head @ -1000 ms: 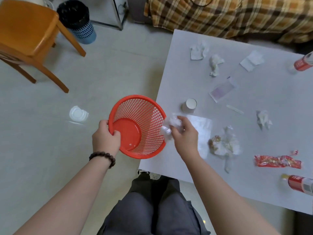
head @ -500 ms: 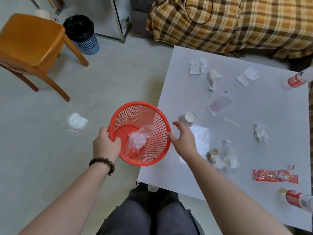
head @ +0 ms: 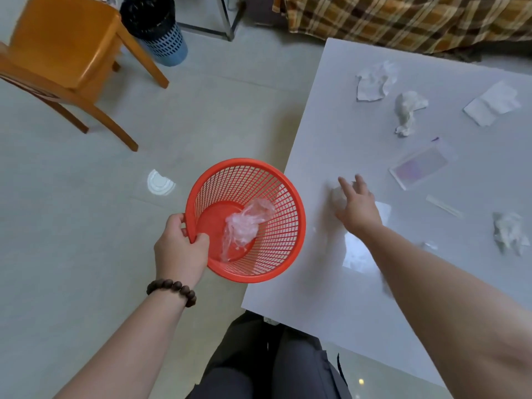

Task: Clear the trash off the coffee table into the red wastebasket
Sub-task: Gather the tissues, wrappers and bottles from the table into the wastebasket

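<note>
At the table's near-left corner: the red wastebasket (head: 253, 197) is tilting toward the camera, held off the floor, its rim just beside the coffee table (head: 331, 283) edge
Left hand (head: 180, 246): is gripping the wastebasket's near rim, thumb inside, fingers curling over the outside; clamped on the rim; a dark bead bracelet (head: 172, 287) is sitting on the wrist
Inside the wastebasket: a crumpled clear plastic wrap (head: 244, 226) is lying against the mesh wall and the solid bottom
Right hand (head: 355, 205): is reaching over the table, fingers spread apart, palm down; holding nothing that can be seen; a small white cup (head: 337, 197) is sitting blurred under the fingertips; whether the hand is touching it cannot be told
On the table, far side: a torn white paper (head: 371, 82) is lying near the far edge; a twisted tissue (head: 407, 110) just right of it; a flat folded napkin (head: 492, 103) further right
On the table, middle: a clear packet with a purple card (head: 420, 167) is lying right of the hand; a thin white stick wrapper (head: 443, 205) below it; a crumpled tissue (head: 509, 233) near the right border; a flat white sheet (head: 357, 254) is partly hiding under the forearm
On the floor: a wooden chair (head: 63, 44) is standing top left; a blue bin with a black liner (head: 155, 27) beside it; a white lid (head: 159, 182) is lying left of the wastebasket
Beyond the table: a plaid cloth (head: 403, 18) is draping along the top
</note>
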